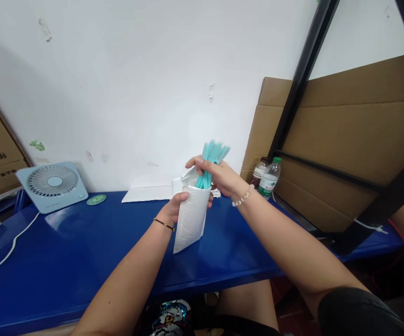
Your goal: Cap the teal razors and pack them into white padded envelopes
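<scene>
My left hand is closed around a white padded envelope, which stands tilted just over the blue table with its mouth up. A bunch of thin turquoise sticks pokes out of that mouth, fanned at the top; what exactly they are I cannot make out. My right hand grips the bunch above the envelope's opening. The lower ends of the sticks are hidden inside the envelope.
On the blue table a light blue fan stands at the left, a green disc beside it. White envelopes lie by the wall. Two bottles stand at the right, near a black frame and cardboard.
</scene>
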`<state>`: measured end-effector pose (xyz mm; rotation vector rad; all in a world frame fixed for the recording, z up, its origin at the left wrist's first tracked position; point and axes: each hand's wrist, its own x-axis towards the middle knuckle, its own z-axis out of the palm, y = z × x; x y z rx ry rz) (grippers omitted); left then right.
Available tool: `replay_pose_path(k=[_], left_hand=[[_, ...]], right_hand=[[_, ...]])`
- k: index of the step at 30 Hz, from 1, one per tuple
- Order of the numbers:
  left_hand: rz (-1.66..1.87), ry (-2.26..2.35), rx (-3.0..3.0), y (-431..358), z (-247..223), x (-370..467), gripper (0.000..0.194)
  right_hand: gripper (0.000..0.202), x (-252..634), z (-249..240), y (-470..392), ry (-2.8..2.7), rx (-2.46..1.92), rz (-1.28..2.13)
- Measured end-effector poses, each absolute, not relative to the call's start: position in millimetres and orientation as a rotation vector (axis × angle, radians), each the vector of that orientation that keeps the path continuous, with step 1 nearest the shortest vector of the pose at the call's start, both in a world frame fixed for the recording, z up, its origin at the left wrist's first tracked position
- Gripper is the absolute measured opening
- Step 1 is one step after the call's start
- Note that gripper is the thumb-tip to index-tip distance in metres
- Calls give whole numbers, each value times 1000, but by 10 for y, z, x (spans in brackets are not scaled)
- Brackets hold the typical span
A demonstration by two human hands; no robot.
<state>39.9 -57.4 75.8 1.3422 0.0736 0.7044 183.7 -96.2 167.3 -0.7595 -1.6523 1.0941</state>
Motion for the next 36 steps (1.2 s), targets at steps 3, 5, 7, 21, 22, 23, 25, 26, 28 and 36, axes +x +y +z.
replay_pose_path(k=[3, 5, 7, 21, 22, 23, 25, 26, 28, 36], left_hand=[[695, 69, 1319, -568, 688, 314, 72], [662, 137, 1364, -568, 618, 195, 76], [634, 245, 1444, -572, 535, 54, 80], [497, 237, 1561, -666, 335, -48, 66], [502, 259, 1558, -657, 321, -59, 65], [514, 286, 1553, -646, 304, -71, 63], [545, 338, 1530, -623, 269, -90, 60], [561, 358, 1516, -613, 254, -95, 60], [579, 387, 1496, -601, 232, -98, 59], [588, 426, 1498, -625, 236, -80, 60]], right_hand=[[37, 1890, 1605, -966, -1833, -833, 1151], [33, 1919, 1565, -942, -1897, -856, 1113], [30, 1938, 1542, -912, -1941, -848, 1070], [36, 1908, 1691, -930, -2060, -1050, 986], [37, 1911, 1689, -929, -2050, -1044, 983], [40, 1915, 1685, -926, -2037, -1046, 978], [50, 1923, 1676, -915, -2002, -1083, 942], [55, 1926, 1675, -908, -1990, -1112, 904], [61, 1928, 1681, -897, -2017, -1160, 765], [40, 1918, 1815, -881, -2213, -1103, 208]])
